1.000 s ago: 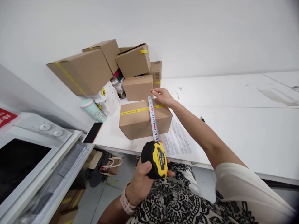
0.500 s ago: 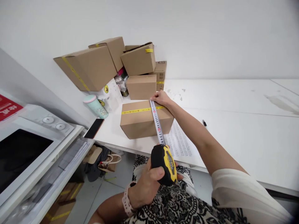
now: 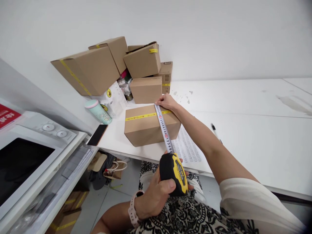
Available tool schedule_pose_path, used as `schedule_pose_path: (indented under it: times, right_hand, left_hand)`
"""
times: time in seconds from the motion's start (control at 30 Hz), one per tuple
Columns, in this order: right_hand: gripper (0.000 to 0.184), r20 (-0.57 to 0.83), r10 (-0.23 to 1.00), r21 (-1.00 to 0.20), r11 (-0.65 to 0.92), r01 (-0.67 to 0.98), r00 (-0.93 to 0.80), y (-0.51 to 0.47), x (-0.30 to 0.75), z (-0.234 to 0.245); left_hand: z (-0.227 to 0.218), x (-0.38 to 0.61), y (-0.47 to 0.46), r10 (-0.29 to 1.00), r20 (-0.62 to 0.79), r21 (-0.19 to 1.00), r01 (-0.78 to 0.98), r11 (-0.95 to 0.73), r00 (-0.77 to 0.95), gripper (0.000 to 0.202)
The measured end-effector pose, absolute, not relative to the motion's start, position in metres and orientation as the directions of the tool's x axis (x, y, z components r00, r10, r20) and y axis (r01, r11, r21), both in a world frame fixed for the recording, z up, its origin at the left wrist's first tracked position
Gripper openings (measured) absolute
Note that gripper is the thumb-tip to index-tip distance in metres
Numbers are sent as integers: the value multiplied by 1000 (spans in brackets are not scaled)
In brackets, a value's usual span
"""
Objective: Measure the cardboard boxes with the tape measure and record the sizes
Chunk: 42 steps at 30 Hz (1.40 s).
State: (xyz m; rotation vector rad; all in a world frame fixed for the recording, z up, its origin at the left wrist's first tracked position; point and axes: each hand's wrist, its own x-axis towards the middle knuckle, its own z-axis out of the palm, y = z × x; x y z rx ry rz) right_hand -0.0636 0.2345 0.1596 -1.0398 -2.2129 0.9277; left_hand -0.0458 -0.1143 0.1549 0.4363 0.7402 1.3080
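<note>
A sealed cardboard box [image 3: 142,128] with yellow tape along its top lies on the white table. My left hand [image 3: 156,195], with a pale pink watch strap at the wrist, is wrapped round the black and yellow case of a tape measure [image 3: 173,175] in front of the table edge. Its white blade [image 3: 162,125] stretches across the box top to the far edge. There my right hand [image 3: 166,101] pinches the blade's end. Part of the box's right side is hidden by my right forearm.
Several cardboard boxes [image 3: 85,70] are stacked at the back left. Near them stand a mint tumbler [image 3: 98,112] and a phone [image 3: 97,135]. A printed sheet [image 3: 187,146] and a pen [image 3: 214,130] lie to the right. A microwave [image 3: 36,143] is at far left.
My left hand has moved slightly right and down with the case, and a little more blade shows out of it. My right hand stays at the box's far edge. The view has shifted slightly.
</note>
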Motion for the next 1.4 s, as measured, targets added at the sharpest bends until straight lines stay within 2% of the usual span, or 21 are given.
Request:
schedule_pose_path:
  times: [0.13,0.3,0.4,0.47,0.53,0.63,0.7,0.77,0.87,1.0,1.07,1.1,1.2,1.27,1.4]
  right_hand:
    - [15,164,808,-770,463,439,-565,235,-62,159]
    - [12,179,805,-779,467,418,-566,233,-63,157]
    - [12,178,807,-818,439,371,-564,234,-63,157]
    - [16,192,805,-893,380,240,-561,237,-58,159]
    - [27,235,819,-955,294,31,-523,241,-44,163]
    - [44,290,876,-953,230,-196,-385,239,-7,166]
    - [50,287,901,-949,222,-223,-325,228,22,158]
    - [52,249,913,-963,200,-180,-324,210,48,144]
    - [52,167,929,-986,155,-60,-330,178,74,115]
    - [52,107,941,-990,131,55,-321,145,86,83]
    - [53,96,944,-988,128,82,-316,135,87,73]
    - [54,83,945,-989,116,87,-317,132,87,71]
    - [60,14,939,-995,48,91,-342,130,84,72]
    - [67,-37,928,-995,0,99,-370,134,78,81]
    - [73,-74,844,-995,-28,96,-531,141,61,104]
  left_hand:
    - [155,-45,-115,974,-211,678,-706,206,81,88]
    - [157,-44,-114,965,-252,680,-696,230,73,91]
    - [153,-47,-113,971,-227,680,-702,213,76,92]
    - [149,-53,-113,981,-175,687,-703,184,85,93]
    - [143,-64,-114,991,-115,715,-687,132,71,93]
    - [137,-91,-119,987,-84,786,-618,-19,-137,74]
    - [136,-114,-123,924,-29,847,-500,-180,-382,62]
    - [137,-139,-127,832,99,892,-321,-317,-546,73]
    - [142,-174,-126,778,241,926,-101,-363,-581,97]
    - [153,-210,-107,736,359,931,273,-241,-574,115]
    - [156,-222,-93,689,435,895,364,-259,-580,117]
    - [156,-227,-86,671,453,891,331,-311,-587,111]
    - [152,-236,-70,680,405,876,47,-480,-612,78]
    - [148,-240,-63,712,347,863,-88,-497,-611,61]
    - [144,-241,-56,764,300,867,-171,-468,-572,56]
